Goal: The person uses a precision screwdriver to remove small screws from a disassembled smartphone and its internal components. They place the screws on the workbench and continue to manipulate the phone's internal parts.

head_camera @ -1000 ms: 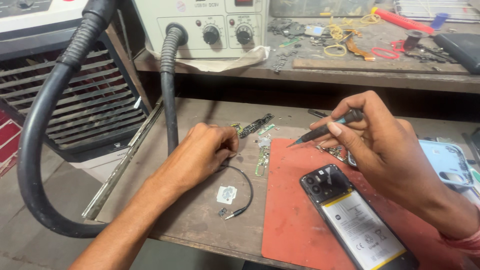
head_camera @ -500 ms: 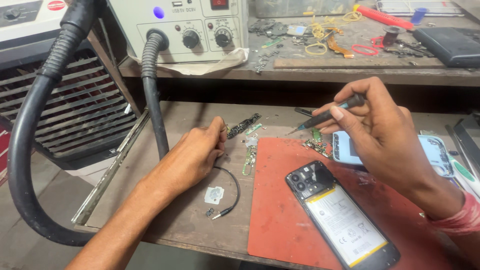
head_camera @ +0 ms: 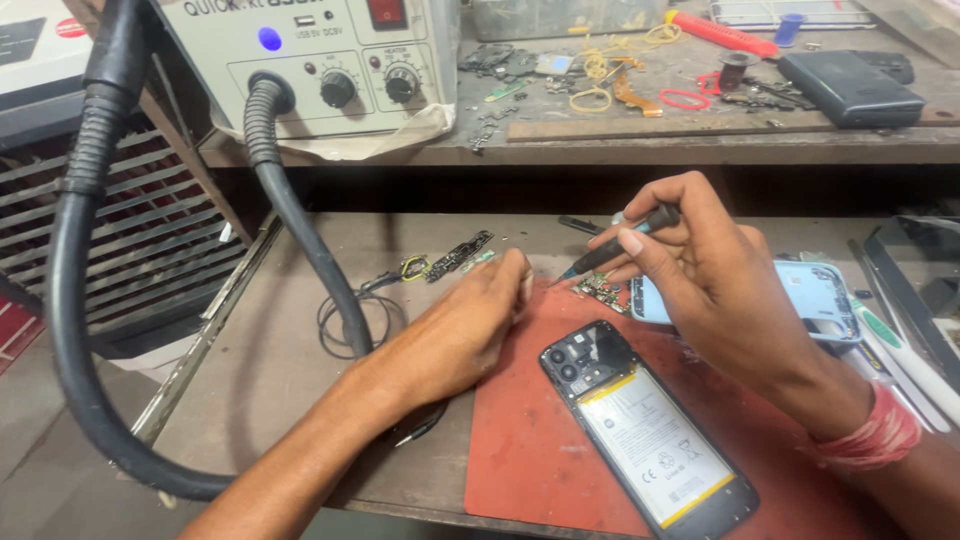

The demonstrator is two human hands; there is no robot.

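My right hand (head_camera: 720,280) has its fingers closed around a dark screwdriver (head_camera: 620,243), held like a pen, its tip angled down at the small green circuit board (head_camera: 600,290) lying at the top edge of the red mat (head_camera: 530,450). A second ago the tip hung higher above the board; it has come down close, so I judge the fine work on that board is about to start. My left hand (head_camera: 465,330) has slid right across the tabletop (head_camera: 280,350), and its curled fingers (head_camera: 515,275) now press down just beside the board; whether they pinch anything, I cannot tell. Below lies the opened phone (head_camera: 645,430), battery showing, with the blue back cover (head_camera: 820,295) under my right palm. Behind, the rework station (head_camera: 320,60) trails its black hose (head_camera: 300,230).
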